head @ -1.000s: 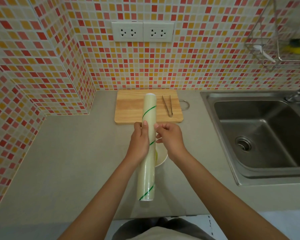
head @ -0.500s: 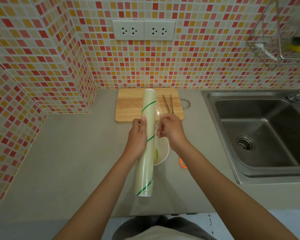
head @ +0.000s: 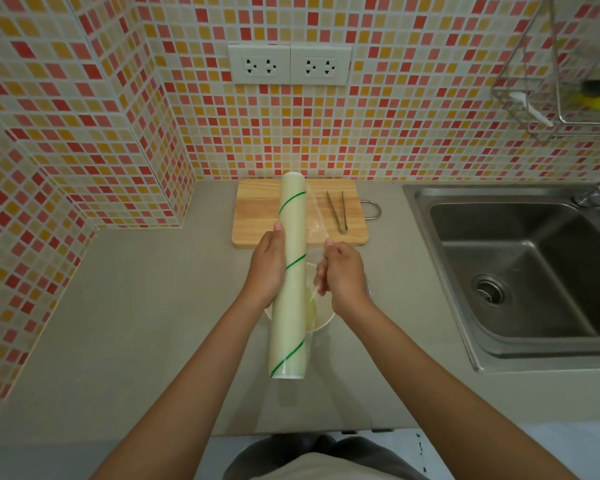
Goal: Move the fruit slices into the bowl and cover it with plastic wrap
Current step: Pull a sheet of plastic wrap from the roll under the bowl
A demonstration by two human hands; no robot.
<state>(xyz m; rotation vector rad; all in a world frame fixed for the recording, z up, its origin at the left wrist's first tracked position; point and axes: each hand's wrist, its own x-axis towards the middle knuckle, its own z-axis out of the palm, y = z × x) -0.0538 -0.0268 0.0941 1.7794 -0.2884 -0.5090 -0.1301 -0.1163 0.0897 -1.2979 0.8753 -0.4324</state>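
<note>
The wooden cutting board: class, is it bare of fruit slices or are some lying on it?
Bare of fruit as far as shows: the wooden cutting board carries only metal tongs; the green-striped roll of plastic wrap hides a strip.

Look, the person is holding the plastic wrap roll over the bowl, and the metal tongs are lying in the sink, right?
Not quite. The tongs lie on the wooden cutting board, not in the sink; the head view shows it. The rest holds: the left hand grips the plastic wrap roll above the bowl, and the right hand pinches the loose film.
</note>
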